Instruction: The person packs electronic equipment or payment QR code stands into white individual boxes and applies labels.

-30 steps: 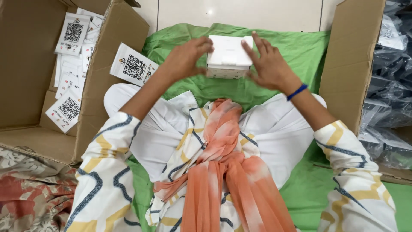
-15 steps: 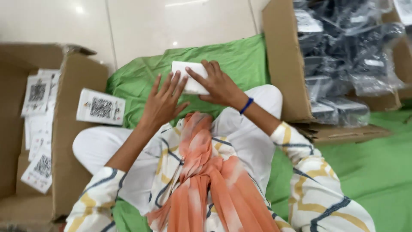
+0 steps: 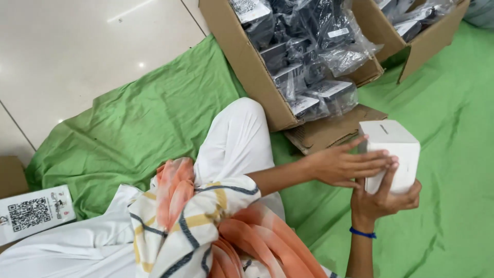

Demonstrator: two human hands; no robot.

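1. White and small, the box (image 3: 391,154) sits upright in the person's two hands at the right of the head view, held above the green cloth (image 3: 139,128).
2. Right hand (image 3: 383,198), the one with a blue band (image 3: 363,233) at the wrist, cups the box from below, fingers curled round its near and right sides.
3. Left hand (image 3: 345,164) lies flat against the box's left face, fingers stretched out and pressing on it, not curled.
4. Just left of the box and a little farther off, a brown carton (image 3: 247,67) stands open, packed with dark items in clear plastic bags (image 3: 314,56).
5. One flap of that carton lies flat on the cloth, near the left hand.
6. Second carton (image 3: 422,41) stands at the far right, also holding bagged items.
7. White trousers (image 3: 231,139) cover the person's bent knee in the middle; an orange scarf (image 3: 257,242) and a striped sleeve (image 3: 190,221) are nearer.
8. At the near left edge lies a white card (image 3: 33,213) with a square printed code.
9. Pale floor tiles (image 3: 77,46) fill the far left.
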